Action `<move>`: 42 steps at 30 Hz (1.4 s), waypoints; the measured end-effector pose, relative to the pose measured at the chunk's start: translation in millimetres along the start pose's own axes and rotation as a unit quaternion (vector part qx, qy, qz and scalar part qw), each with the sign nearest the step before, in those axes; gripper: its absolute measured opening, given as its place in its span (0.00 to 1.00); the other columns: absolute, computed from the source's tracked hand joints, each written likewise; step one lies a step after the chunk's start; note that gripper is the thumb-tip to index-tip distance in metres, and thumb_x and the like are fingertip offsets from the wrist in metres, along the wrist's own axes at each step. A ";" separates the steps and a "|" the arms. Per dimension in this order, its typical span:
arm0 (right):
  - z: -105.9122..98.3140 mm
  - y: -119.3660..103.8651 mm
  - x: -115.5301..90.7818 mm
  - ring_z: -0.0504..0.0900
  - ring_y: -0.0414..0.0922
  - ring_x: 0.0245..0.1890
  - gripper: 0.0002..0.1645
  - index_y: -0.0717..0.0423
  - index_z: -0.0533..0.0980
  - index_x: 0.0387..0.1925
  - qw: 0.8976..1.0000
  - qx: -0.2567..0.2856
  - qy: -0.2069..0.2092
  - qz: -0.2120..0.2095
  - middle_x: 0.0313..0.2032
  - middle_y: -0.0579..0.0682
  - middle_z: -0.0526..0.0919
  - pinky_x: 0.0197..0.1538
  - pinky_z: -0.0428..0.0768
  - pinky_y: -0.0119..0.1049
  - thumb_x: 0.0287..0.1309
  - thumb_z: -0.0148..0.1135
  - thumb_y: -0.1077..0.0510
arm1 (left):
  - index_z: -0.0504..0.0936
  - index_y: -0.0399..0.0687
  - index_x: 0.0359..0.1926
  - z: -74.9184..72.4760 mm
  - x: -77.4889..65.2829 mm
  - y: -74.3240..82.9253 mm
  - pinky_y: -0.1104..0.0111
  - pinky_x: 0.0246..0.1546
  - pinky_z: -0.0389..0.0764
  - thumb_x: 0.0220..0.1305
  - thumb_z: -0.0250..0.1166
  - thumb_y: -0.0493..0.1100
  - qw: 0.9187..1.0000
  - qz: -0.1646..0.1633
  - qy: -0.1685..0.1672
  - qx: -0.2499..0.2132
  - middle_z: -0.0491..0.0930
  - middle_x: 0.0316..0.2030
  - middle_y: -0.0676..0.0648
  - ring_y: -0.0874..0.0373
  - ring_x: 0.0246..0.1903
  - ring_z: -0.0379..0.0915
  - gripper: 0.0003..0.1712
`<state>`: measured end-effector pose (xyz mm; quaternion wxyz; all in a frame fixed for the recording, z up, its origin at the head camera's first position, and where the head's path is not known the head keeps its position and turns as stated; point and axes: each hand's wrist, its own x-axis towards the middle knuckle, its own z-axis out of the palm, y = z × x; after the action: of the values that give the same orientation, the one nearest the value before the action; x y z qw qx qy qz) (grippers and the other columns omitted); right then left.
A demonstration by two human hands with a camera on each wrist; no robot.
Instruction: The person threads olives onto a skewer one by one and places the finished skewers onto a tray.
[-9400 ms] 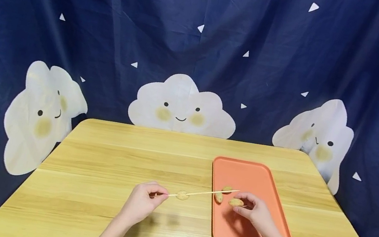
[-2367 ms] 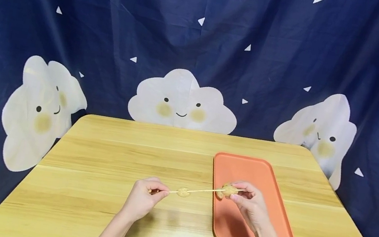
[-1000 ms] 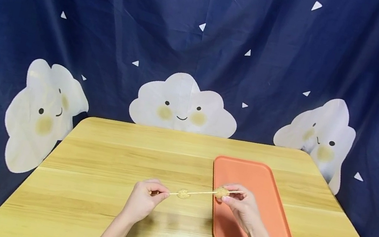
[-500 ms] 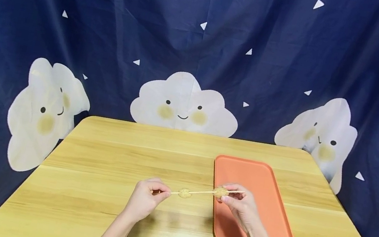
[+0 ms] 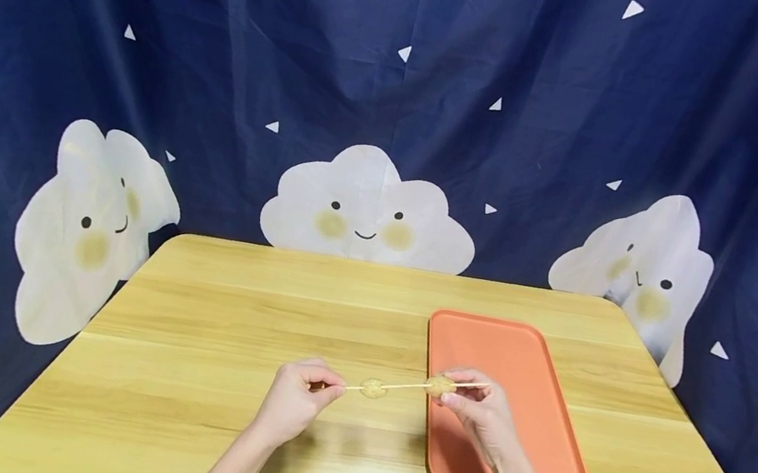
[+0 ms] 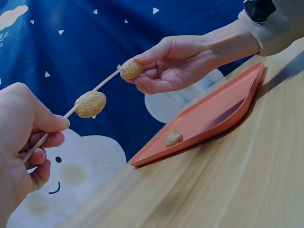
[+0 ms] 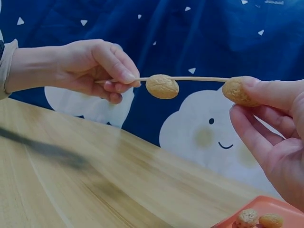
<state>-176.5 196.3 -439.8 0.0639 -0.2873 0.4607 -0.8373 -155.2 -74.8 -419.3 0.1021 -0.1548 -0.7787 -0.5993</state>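
A thin wooden skewer [image 5: 402, 387] spans the space between both hands, sloping slightly up to the right. My left hand [image 5: 291, 403] pinches its left end between thumb and fingers. Just past those fingertips, a wrinkled tan oval piece [image 6: 90, 104], like a small potato, is threaded on the skewer. My right hand [image 5: 485, 418] pinches a second similar piece [image 7: 239, 91] with thumb and fingers, farther along. The skewer runs through this piece, its tip showing on the right in the head view. Bare skewer separates the two pieces.
An orange tray [image 5: 534, 391] lies on the wooden table [image 5: 173, 369] under the right hand. Two more tan pieces [image 7: 247, 217] sit in it in the right wrist view; the right hand mostly hides them from the head view. A dark blue curtain [image 5: 405, 89] stands behind.
Earlier the right hand held the second piece apart from the skewer, over the tray. Now the piece is threaded on and has shifted left along it. Over the last second little has moved.
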 end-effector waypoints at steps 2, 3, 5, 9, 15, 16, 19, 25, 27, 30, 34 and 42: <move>-0.2 0.6 -0.3 0.82 0.44 0.39 0.25 0.58 0.79 0.42 1.000 0.002 0.004 0.002 0.39 0.52 0.83 0.44 0.78 0.35 0.50 0.48 0.82 | 0.85 0.40 0.23 0.6 0.1 -0.4 0.75 0.24 0.65 0.48 0.68 0.27 1.000 -0.002 -0.002 -0.001 0.76 0.20 0.53 0.63 0.21 0.64 0.06; -0.1 0.8 -0.2 0.82 0.44 0.39 0.25 0.58 0.79 0.42 1.000 0.003 0.005 0.002 0.39 0.52 0.83 0.44 0.78 0.34 0.50 0.48 0.82 | 0.85 0.39 0.23 1.1 -0.1 0.7 0.75 0.24 0.65 0.48 0.68 0.26 1.000 -0.006 -0.003 0.001 0.76 0.20 0.52 0.63 0.21 0.64 0.06; -0.1 1.0 0.0 0.82 0.43 0.39 0.25 0.58 0.80 0.42 1.000 0.003 0.006 0.002 0.39 0.52 0.83 0.44 0.78 0.34 0.50 0.48 0.82 | 0.84 0.39 0.23 1.5 -0.9 6.4 0.75 0.24 0.65 0.48 0.67 0.25 1.000 -0.014 -0.003 0.005 0.77 0.20 0.51 0.64 0.21 0.64 0.07; 0.0 1.3 0.3 0.82 0.43 0.40 0.24 0.58 0.80 0.42 1.000 0.005 0.007 0.004 0.39 0.52 0.83 0.44 0.78 0.33 0.50 0.49 0.81 | 0.84 0.37 0.23 0.3 -3.1 23.9 0.75 0.23 0.65 0.48 0.66 0.24 1.000 -0.016 -0.006 0.006 0.77 0.20 0.47 0.64 0.21 0.63 0.07; 1.2 2.3 0.6 0.82 0.44 0.40 0.24 0.58 0.80 0.41 1.000 0.008 0.017 0.011 0.39 0.52 0.83 0.45 0.78 0.33 0.50 0.50 0.81 | 0.83 0.34 0.23 -0.6 -4.2 33.8 0.75 0.23 0.65 0.48 0.65 0.23 1.000 -0.011 -0.008 0.000 0.77 0.20 0.46 0.65 0.21 0.63 0.05; 1.5 2.5 0.8 0.82 0.44 0.40 0.25 0.57 0.80 0.41 1.000 0.007 0.018 0.012 0.39 0.52 0.83 0.45 0.78 0.33 0.49 0.49 0.82 | 0.83 0.33 0.23 -0.2 -4.1 32.9 0.75 0.23 0.65 0.48 0.65 0.23 1.000 -0.010 -0.007 -0.002 0.77 0.20 0.46 0.65 0.21 0.63 0.05; 1.9 3.6 1.4 0.82 0.44 0.40 0.25 0.58 0.80 0.40 1.000 0.004 0.019 0.011 0.39 0.52 0.83 0.44 0.78 0.33 0.49 0.49 0.82 | 0.83 0.32 0.24 1.3 -3.0 24.2 0.75 0.23 0.65 0.48 0.65 0.24 1.000 -0.018 -0.007 -0.005 0.77 0.20 0.46 0.65 0.21 0.63 0.04; 1.8 6.2 2.0 0.82 0.45 0.39 0.24 0.59 0.80 0.40 1.000 0.006 0.019 0.013 0.39 0.53 0.83 0.45 0.78 0.35 0.48 0.50 0.82 | 0.85 0.39 0.24 4.3 -1.0 3.0 0.75 0.23 0.64 0.49 0.67 0.26 1.000 -0.022 -0.002 -0.006 0.75 0.19 0.51 0.64 0.20 0.63 0.06; 1.6 7.4 2.0 0.82 0.45 0.39 0.24 0.59 0.80 0.40 1.000 0.008 0.020 0.016 0.38 0.54 0.83 0.45 0.78 0.35 0.49 0.49 0.82 | 0.85 0.38 0.24 4.5 -1.1 1.6 0.75 0.22 0.64 0.49 0.67 0.26 1.000 -0.016 -0.001 -0.005 0.75 0.19 0.51 0.64 0.20 0.63 0.05; 1.5 9.0 1.8 0.83 0.45 0.38 0.24 0.59 0.80 0.40 0.999 0.009 0.023 0.023 0.37 0.54 0.83 0.44 0.78 0.36 0.49 0.48 0.82 | 0.85 0.37 0.24 4.8 -1.4 0.9 0.75 0.22 0.64 0.49 0.68 0.27 1.000 -0.012 -0.002 -0.007 0.75 0.19 0.51 0.63 0.20 0.63 0.04; 1.5 10.9 1.5 0.83 0.45 0.38 0.25 0.58 0.80 0.40 0.999 0.009 0.029 0.031 0.37 0.53 0.83 0.43 0.79 0.35 0.50 0.47 0.82 | 0.85 0.39 0.24 5.9 -2.0 0.2 0.75 0.22 0.65 0.48 0.68 0.28 1.000 -0.016 0.001 -0.015 0.75 0.20 0.51 0.62 0.20 0.63 0.05; 2.1 12.9 1.2 0.83 0.44 0.38 0.25 0.54 0.81 0.38 0.997 0.003 0.050 0.055 0.36 0.51 0.83 0.44 0.78 0.36 0.50 0.49 0.81 | 0.85 0.39 0.24 7.5 -1.5 -3.5 0.75 0.22 0.65 0.48 0.68 0.27 1.000 -0.015 0.006 -0.019 0.76 0.20 0.51 0.63 0.20 0.63 0.05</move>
<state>-178.4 186.9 -448.8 0.0882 -0.2193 0.4761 -0.8470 -154.9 -68.6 -425.0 0.0945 -0.1419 -0.7687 -0.6165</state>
